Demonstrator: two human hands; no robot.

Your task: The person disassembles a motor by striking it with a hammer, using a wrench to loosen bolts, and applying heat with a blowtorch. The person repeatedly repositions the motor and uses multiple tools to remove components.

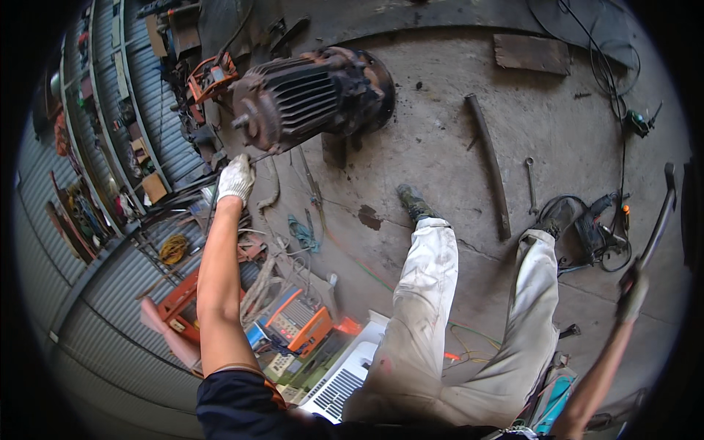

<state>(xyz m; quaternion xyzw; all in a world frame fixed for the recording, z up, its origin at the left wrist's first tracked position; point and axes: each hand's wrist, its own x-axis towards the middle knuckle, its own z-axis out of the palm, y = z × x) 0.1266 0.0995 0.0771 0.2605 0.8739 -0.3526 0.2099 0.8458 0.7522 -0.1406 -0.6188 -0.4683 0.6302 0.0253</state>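
Note:
My left hand (pixel 237 178), in a whitish knit glove, is closed around a thin metal rod (pixel 262 156). The rod's far tip reaches the lower edge of the rusty end of an electric motor (pixel 304 99). This dark, finned motor lies on its side, with a short shaft poking out at the left and a round flange at the right. Out at the far right, my gloved right hand (pixel 631 295) is raised and wrapped around a long-handled hammer (pixel 658 224). The hammer is well apart from the motor, and its dark head points away from me.
On the concrete floor lie a long metal bar (pixel 490 169), a wrench (pixel 531 183), a power tool with a cord (pixel 591 227) and a rusty plate (pixel 532 54). An orange welding machine (pixel 301 323) stands near my left arm. Cluttered shelves (pixel 121 110) line the left wall.

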